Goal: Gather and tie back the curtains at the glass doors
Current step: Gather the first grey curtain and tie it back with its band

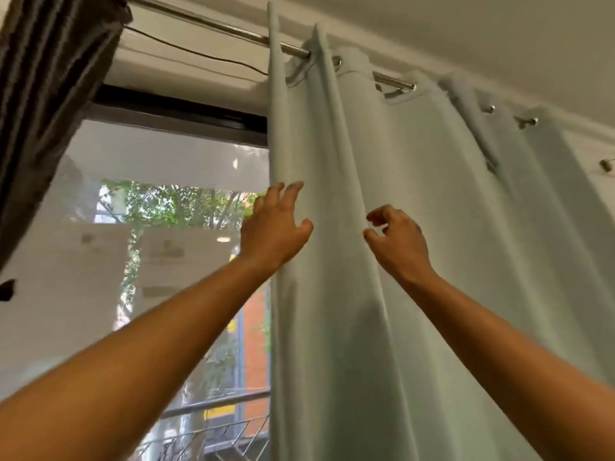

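Pale green curtain (416, 227) hangs in soft vertical folds from a metal rod (233, 29) via eyelets, right of the glass door (166, 211). Left hand (276, 231), fingers spread, lies at its leading edge; right hand (397, 242), fingers curled but apart, sits just in front of a fold, gripping nothing. Dark curtain (50, 78) bunched upper left.

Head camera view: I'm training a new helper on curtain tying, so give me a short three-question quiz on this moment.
1. True or false: the left hand has its fingers spread at the pale curtain's leading edge.
2. Which curtain hangs at upper left? A) dark curtain B) a striped one C) a red one
3. Fill in: the pale curtain hangs by rings from a metal ____.

Key: 1 true; 2 A; 3 rod. The right hand is curled loosely, with no grip on the cloth yet.
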Motion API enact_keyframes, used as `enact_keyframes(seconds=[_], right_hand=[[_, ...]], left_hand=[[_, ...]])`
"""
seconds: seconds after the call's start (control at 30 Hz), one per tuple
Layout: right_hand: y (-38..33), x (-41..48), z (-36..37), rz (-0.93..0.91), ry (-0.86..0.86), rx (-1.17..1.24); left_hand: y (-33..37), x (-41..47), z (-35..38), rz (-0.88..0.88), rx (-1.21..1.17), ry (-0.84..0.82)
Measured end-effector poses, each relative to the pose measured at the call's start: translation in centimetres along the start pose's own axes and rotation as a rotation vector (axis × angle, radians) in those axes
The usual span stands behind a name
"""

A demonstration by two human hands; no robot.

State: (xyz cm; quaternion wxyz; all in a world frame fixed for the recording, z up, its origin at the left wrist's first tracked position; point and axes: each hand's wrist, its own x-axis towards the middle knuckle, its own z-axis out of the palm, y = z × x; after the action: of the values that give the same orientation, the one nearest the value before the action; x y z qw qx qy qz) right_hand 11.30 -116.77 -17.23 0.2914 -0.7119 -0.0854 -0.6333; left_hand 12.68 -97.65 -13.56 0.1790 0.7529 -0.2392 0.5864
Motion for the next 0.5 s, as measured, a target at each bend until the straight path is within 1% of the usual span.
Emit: enact_keyframes(seconds=[0.03, 0.1, 0.17, 0.27, 0.3, 0.37, 0.43, 0.5], right_hand=[[1.3, 1.7, -0.1, -0.009, -0.017, -0.052], [3.2, 5.0, 0.1, -0.027, -0.057, -0.126], [4.3, 7.7, 0.5, -0.059, -0.065, -0.136], [4.7, 10.7, 2.0, -0.085, -0.060, -0.093], [4.6, 11.2, 1.8, -0.099, -0.069, -0.107], [5.0, 12.8, 3.2, -0.098, -0.122, -0.042], [4.9, 13.9, 3.8, -0.100, -0.158, -0.059], [4.5, 15.0, 4.6, -0.082, -0.162, -0.032]], left_hand=[[0.6, 2.1, 1.5, -0.013, 0.076, -0.036], [1.5, 6.1, 3.9, -0.056, 0.169, -0.052], [1.9, 9.4, 5.4, -0.137, 0.209, -0.001], [1.1, 12.2, 4.6, -0.254, 0.236, 0.044], [0.7, 12.8, 4.3, -0.259, 0.218, 0.062], [-0.8, 13.6, 3.9, -0.197, 0.295, 0.134], [-2.3, 13.1, 2.5, -0.145, 0.316, 0.153], [-5.1, 12.4, 1.2, -0.149, 0.379, 0.205]])
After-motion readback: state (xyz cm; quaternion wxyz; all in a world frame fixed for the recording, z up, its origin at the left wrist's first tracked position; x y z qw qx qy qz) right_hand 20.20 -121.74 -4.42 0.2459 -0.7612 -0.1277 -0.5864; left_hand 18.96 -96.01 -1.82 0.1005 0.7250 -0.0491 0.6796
